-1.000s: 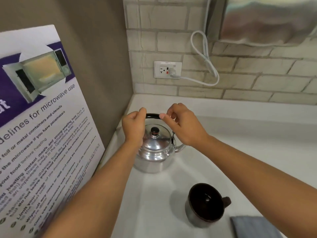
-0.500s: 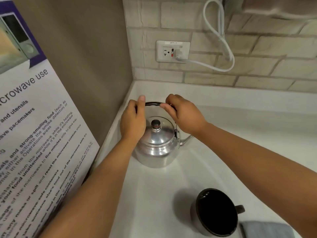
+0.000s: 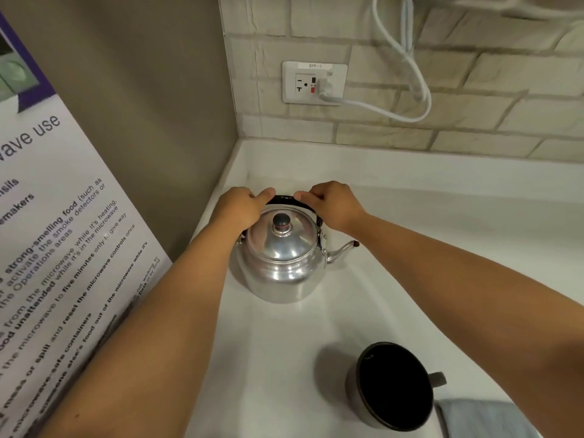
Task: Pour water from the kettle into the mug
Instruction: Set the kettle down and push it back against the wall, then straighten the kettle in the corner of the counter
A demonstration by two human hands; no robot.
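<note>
Shared kitchenette or office break room, not private home. Evidence: printed poster (image 3: 57,235) at 9 o'clock giving rules for microwave use, with photo of microwave at top. Labelled wall socket (image 3: 314,83) at 12 o'clock on pale brick-tile backsplash (image 3: 474,74), white cord (image 3: 407,58) plugged in, looping up toward appliance at 1 o'clock. White table (image 3: 410,248) set in corner carries metal kettle (image 3: 281,263) and dark mug (image 3: 392,387); folded grey cloth (image 3: 480,418) at 5 o'clock.

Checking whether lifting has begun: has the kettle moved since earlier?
No. The kettle sits in the same spot near the counter corner; only the camera shifted.
</note>
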